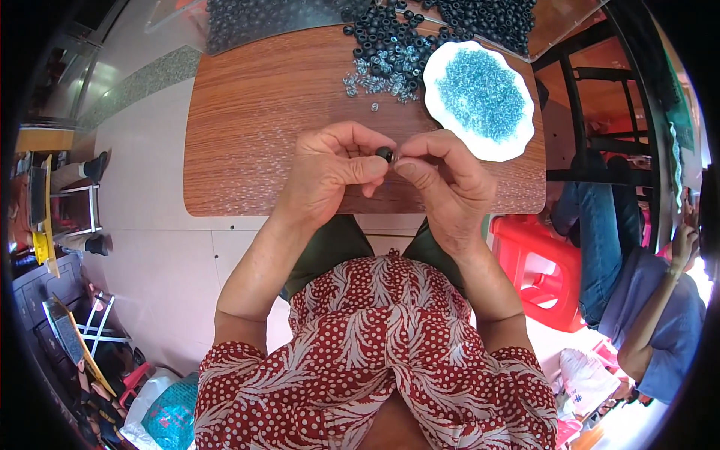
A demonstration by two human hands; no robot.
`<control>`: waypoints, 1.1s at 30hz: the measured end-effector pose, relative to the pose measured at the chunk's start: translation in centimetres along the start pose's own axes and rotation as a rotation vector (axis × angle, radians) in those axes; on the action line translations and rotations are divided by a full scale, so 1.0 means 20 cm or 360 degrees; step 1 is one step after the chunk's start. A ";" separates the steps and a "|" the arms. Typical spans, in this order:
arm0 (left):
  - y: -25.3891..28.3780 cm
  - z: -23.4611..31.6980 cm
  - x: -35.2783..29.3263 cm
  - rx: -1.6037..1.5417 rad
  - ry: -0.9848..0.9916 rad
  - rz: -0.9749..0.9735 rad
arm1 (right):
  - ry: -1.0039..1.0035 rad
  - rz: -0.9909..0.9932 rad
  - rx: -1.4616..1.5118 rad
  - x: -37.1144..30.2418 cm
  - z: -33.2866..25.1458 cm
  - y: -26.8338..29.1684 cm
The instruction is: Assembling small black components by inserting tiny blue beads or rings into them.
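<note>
Above the near edge of the wooden table my two hands meet. Between thumb and forefinger, my left hand (334, 166) pinches a small round black part (385, 154). My right hand (447, 171) is closed against its right side, thumb and forefinger together on something tiny and pale, mostly hidden by the fingertips. Farther off, a pile of black round parts with holes (382, 37) lies with several small clear pieces (382, 79) at its near side. One clear piece (375, 107) lies apart, nearer my hands. A white scalloped plate (491, 152) heaped with clear bluish pieces (480, 94) stands at right.
The brown wood-grain table (247, 120) has rounded corners. Clear plastic trays of black parts (277, 19) stand at its far side. A red plastic stool (536, 262) is at right, beside a seated person in blue (649, 322). Folding chairs (75, 210) are at left.
</note>
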State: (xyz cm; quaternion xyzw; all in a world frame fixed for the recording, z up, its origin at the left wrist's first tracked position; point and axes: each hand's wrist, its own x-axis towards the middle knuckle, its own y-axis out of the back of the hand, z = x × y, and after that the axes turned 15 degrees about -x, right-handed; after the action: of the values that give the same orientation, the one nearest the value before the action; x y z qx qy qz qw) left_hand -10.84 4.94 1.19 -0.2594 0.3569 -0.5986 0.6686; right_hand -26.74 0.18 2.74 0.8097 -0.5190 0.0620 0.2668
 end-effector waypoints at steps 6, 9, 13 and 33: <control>-0.02 0.01 -0.02 0.0178 -0.0060 -0.0003 | -0.0121 -0.0056 -0.0032 0.00 -0.01 0.00; -0.02 -0.01 -0.02 0.0169 -0.0049 0.0009 | -0.0226 -0.0162 0.0122 0.01 -0.01 0.02; -0.04 -0.04 -0.05 0.0043 0.0028 0.0134 | -0.0484 -0.0139 0.0369 0.02 -0.04 0.01; -0.05 -0.05 0.09 -0.0566 0.0249 0.0103 | 0.0696 0.0205 -0.1107 0.07 0.01 0.01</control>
State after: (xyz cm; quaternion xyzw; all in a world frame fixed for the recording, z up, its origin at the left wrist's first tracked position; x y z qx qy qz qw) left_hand -12.18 3.10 1.15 -0.3144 0.5160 -0.5227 0.6013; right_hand -26.37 -1.22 3.21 0.6049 -0.4896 0.0701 0.6241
